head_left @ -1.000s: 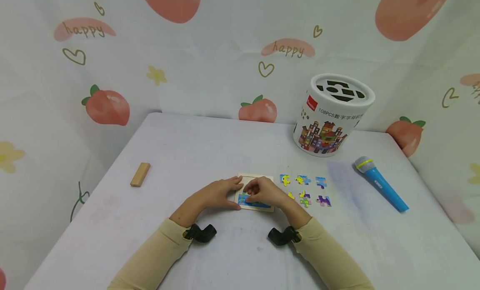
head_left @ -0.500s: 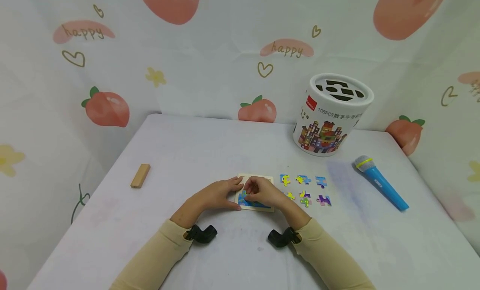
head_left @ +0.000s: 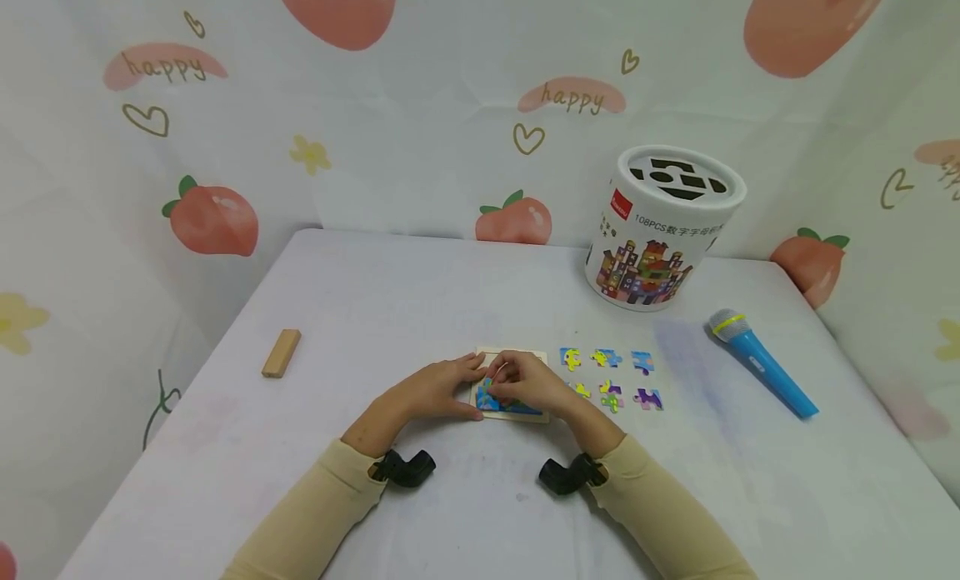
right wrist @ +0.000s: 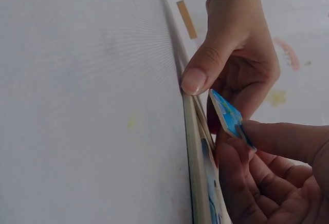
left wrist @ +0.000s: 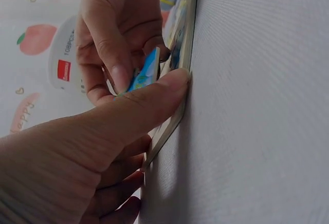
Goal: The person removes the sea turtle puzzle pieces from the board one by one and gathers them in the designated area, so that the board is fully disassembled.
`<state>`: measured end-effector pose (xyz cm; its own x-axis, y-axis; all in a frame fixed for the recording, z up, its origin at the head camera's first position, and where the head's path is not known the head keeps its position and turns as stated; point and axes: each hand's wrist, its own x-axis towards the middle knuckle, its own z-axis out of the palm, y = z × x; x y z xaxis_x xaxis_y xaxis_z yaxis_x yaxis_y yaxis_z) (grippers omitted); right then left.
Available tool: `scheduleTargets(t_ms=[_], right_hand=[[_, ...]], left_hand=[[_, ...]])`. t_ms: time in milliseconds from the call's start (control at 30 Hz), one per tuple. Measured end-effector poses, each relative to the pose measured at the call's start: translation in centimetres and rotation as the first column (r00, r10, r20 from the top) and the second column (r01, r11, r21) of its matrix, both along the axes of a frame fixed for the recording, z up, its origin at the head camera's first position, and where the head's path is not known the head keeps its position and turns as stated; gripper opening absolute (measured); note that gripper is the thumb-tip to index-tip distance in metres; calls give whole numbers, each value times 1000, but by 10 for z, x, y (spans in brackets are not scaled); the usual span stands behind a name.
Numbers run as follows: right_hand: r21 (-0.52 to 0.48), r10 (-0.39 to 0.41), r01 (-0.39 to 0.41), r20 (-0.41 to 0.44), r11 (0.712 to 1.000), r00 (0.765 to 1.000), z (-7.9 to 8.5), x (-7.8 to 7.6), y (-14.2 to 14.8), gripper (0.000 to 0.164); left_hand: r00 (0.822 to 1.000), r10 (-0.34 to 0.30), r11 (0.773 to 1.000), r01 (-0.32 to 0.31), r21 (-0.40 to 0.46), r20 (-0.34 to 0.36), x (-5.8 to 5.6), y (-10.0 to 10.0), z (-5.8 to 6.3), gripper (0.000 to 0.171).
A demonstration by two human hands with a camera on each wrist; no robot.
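Note:
In the head view a wooden puzzle tray lies flat on the table, with blue pieces along its near part. My left hand holds the tray at its left end, thumb on the near edge and fingers round the far side. Between thumb and fingers of my right hand is a blue puzzle piece. The wrist views show this piece tilted, one edge up, close over the tray. The right hand covers much of the tray's inside from above.
Right of the tray lie two rows of loose puzzle pieces. A blue toy microphone lies farther right. The white block bucket stands at the back, and a wooden block lies on the left.
My right fingertips have shifted slightly away from the tray's near edge with the blue piece. The left hand stays in place on the tray.

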<state>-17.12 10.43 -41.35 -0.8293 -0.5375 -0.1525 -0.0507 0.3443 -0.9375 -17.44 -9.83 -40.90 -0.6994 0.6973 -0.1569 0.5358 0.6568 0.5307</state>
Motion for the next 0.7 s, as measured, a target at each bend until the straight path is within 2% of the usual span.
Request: scheduleTargets(t_ms=[267,700], right_hand=[[20,-19,18,40,1000,999,9,1,7,20],[77,-23,23,-4,997,1000,15,11,28,20]], left_hand=[[1000,1,1000,-1,-7,6,0,1,-1,71],[1000,10,999,-11,-36,-23,1,2,-1,73]])
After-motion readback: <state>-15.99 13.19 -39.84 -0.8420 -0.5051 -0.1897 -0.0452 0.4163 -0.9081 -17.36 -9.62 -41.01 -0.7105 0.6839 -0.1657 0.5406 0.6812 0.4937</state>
